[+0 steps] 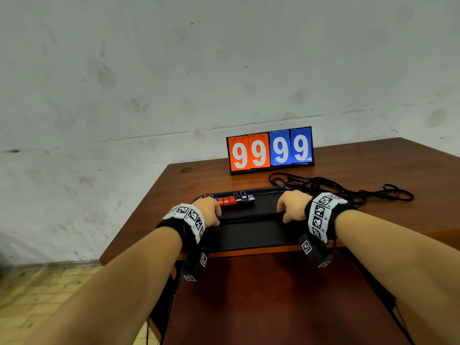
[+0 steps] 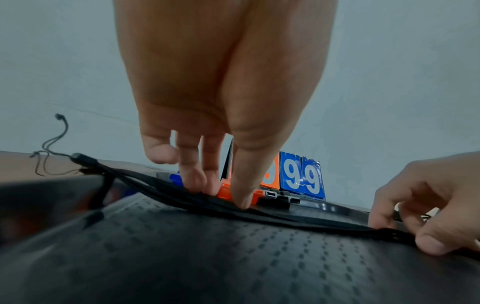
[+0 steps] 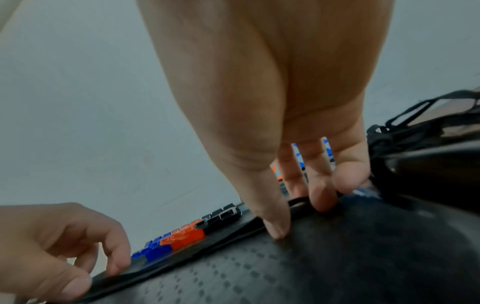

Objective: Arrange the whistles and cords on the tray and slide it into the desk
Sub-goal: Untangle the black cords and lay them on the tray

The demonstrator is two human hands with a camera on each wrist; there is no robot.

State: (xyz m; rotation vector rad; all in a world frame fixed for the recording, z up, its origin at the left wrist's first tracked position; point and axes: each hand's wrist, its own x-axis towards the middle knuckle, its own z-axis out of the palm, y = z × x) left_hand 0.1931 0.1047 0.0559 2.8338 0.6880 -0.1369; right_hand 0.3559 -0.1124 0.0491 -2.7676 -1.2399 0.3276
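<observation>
left hand [image 1: 207,211] and right hand [image 1: 292,206], fingers [image 2: 193,174] curled, each pinch an end of the cord bundle [image 2: 298,220] stretched across the tray [image 1: 249,236] (whistles [image 1: 234,200] lined up just behind it)

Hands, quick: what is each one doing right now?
Left hand: pinching the black cords on the tray.
Right hand: pinching the same cords' other end.

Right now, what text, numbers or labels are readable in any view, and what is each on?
"99": white digits on the orange cards of the scoreboard.
"99": white digits on the blue cards of the same board.
Wrist bands: black-and-white square code patterns only, no letters or digits.
Whistles: any marking is too small to read.
</observation>
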